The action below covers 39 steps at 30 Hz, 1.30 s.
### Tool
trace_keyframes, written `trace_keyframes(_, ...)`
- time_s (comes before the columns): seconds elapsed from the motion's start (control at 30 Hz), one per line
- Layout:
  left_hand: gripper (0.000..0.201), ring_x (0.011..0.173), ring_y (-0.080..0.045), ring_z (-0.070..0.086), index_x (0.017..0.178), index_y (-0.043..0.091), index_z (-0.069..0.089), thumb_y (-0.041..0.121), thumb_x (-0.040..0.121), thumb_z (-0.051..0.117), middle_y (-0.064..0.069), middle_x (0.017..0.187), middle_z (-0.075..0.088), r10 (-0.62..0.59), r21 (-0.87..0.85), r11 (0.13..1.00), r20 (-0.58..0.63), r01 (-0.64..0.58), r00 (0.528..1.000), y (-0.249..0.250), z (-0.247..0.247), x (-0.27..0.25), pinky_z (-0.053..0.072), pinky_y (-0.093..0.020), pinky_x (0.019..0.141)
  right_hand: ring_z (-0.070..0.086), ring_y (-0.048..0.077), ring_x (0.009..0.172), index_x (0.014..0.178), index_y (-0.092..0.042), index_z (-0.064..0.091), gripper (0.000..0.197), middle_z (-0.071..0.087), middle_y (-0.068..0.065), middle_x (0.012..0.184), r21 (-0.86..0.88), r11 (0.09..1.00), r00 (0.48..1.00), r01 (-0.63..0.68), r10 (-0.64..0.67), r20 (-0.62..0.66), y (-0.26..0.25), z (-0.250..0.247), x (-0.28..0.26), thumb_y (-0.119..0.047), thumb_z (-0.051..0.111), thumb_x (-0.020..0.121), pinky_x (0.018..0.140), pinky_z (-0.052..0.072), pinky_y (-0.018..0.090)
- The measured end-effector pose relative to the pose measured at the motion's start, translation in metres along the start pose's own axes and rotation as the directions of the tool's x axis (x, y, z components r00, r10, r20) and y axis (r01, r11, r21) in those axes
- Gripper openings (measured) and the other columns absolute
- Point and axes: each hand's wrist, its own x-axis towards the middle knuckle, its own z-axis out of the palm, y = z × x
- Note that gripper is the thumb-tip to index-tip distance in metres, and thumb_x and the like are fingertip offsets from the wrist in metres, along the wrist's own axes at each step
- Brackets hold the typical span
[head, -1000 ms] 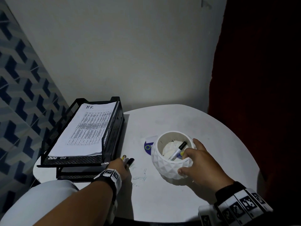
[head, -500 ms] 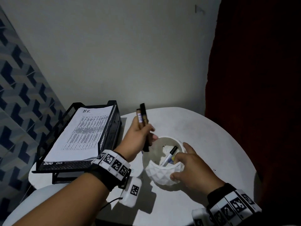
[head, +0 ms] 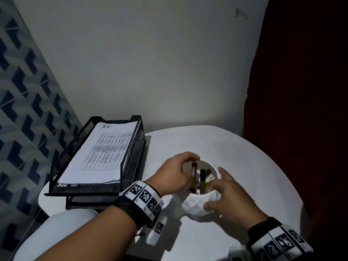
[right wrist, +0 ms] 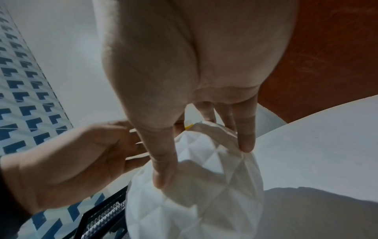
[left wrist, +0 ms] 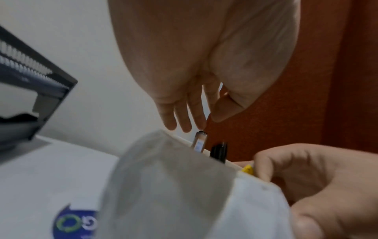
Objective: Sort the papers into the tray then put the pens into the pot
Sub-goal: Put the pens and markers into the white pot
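Note:
A white faceted pot [head: 199, 204] stands on the round white table [head: 244, 157]. Two dark pens [head: 193, 176] [head: 202, 178] stand upright in it, with at least one more pen lying inside. My left hand [head: 177, 172] hovers over the pot's left rim; in the left wrist view its fingers [left wrist: 184, 119] point straight down, one fingertip at the top of the brown pen [left wrist: 199, 142] beside a black pen [left wrist: 218, 152]. My right hand [head: 226, 196] grips the pot [right wrist: 204, 202], thumb on the near wall, fingers over the rim. Printed papers [head: 101, 153] lie in the black mesh tray [head: 131, 144].
The stacked tray sits at the table's left edge against a tiled wall. A round blue sticker [left wrist: 73, 223] lies on the table by the pot's left side. A dark red curtain [head: 301, 91] hangs close on the right. A white rounded seat [head: 56, 232] is at lower left.
My left hand lifted two pens from the table beside the tray, carried them right and lowered them into the pot, where they now stand. The right hand stayed on the pot.

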Motion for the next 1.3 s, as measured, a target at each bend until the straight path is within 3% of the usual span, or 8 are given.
trace_keyframes(0.2,0.049,0.153,-0.021,0.023,0.116,0.038,0.065,0.038,0.072,0.087,0.002,0.169,0.004,-0.065,0.383,0.924,0.199,-0.016,0.978,-0.013,-0.012,-0.006,0.029,-0.032,0.121,0.044,0.02,0.145,0.083,-0.024,0.07,0.023,0.018,-0.009,0.172,0.104,0.994,0.989,0.044,-0.029,-0.144,-0.002,-0.008,0.006,-0.015,0.09,0.075,0.091,0.035,0.016)
trace_keyframes(0.33,0.054,0.146,-0.022,0.038,0.114,0.03,0.067,0.049,0.068,0.088,-0.001,0.169,0.01,-0.062,0.458,0.889,0.122,0.0,0.991,-0.013,-0.016,0.001,0.039,-0.028,0.112,0.05,0.007,0.125,0.102,-0.027,0.077,0.024,0.034,-0.011,0.164,0.176,0.98,0.972,0.091,-0.049,-0.231,-0.003,-0.01,0.009,-0.008,0.08,0.088,0.079,0.03,-0.007)
trace_keyframes(0.53,0.046,0.155,-0.016,0.014,0.101,0.024,0.065,0.05,0.07,0.087,-0.013,0.16,0.036,-0.132,0.443,0.89,0.017,0.111,0.991,-0.03,-0.032,0.01,0.033,-0.03,0.116,0.04,0.017,0.149,0.128,-0.046,0.063,0.048,0.025,-0.009,0.17,0.093,0.991,0.981,0.095,-0.077,-0.18,0.005,-0.014,0.008,-0.021,0.079,0.091,0.103,0.032,0.015)
trace_keyframes(0.67,0.035,0.154,-0.015,0.018,0.076,0.037,0.056,0.042,0.068,0.091,-0.011,0.161,0.033,-0.091,0.375,0.925,0.087,0.052,0.992,-0.028,-0.019,0.006,0.037,-0.032,0.116,0.035,0.009,0.146,0.142,-0.043,0.057,0.066,0.024,-0.017,0.161,0.068,0.987,0.987,0.145,-0.139,-0.08,0.008,-0.006,0.01,-0.018,0.082,0.086,0.104,0.03,0.003)
trace_keyframes(0.8,0.036,0.152,-0.016,0.027,0.077,0.042,0.059,0.041,0.064,0.093,-0.007,0.164,0.027,-0.027,0.291,0.957,0.128,-0.012,0.991,-0.024,-0.005,0.007,0.04,-0.037,0.116,0.037,0.025,0.149,0.129,-0.045,0.062,0.065,0.002,-0.016,0.171,-0.017,0.997,0.989,0.079,-0.08,-0.123,0.01,-0.002,0.016,-0.023,0.089,0.074,0.115,0.043,0.034)
trace_keyframes(0.93,0.073,0.15,-0.008,0.025,0.13,0.043,0.057,0.036,0.065,0.091,0.007,0.168,0.015,0.064,0.188,0.979,0.102,-0.082,0.993,-0.036,-0.004,0.014,0.042,-0.027,0.112,0.057,0.022,0.113,0.076,-0.045,0.053,0.046,0.031,-0.007,0.153,0.069,0.997,0.983,0.031,-0.018,-0.183,0.011,-0.004,0.017,-0.021,0.09,0.065,0.088,0.049,0.027)
trace_keyframes(1.03,0.095,0.142,-0.014,0.038,0.152,0.043,0.03,0.016,0.077,0.082,0.009,0.164,0.023,-0.035,0.099,0.995,0.046,0.031,0.998,-0.056,-0.011,0.024,0.048,-0.011,0.091,0.054,0.012,0.091,0.072,-0.04,0.051,0.045,0.035,-0.012,0.144,0.137,0.991,0.973,0.0,0.031,-0.228,0.021,-0.004,0.019,-0.016,0.09,0.07,0.064,0.045,0.013)
trace_keyframes(1.3,0.025,0.109,-0.032,0.066,0.113,0.028,0.066,0.037,0.094,0.052,-0.011,0.119,0.058,-0.431,0.654,0.683,-0.001,0.327,0.902,-0.143,0.015,-0.001,0.054,-0.035,0.093,0.054,0.003,0.086,0.073,-0.046,0.047,0.05,0.039,-0.008,0.133,0.05,0.999,0.978,-0.005,0.015,-0.208,0.025,-0.003,0.023,-0.024,0.092,0.067,0.076,0.048,0.026)
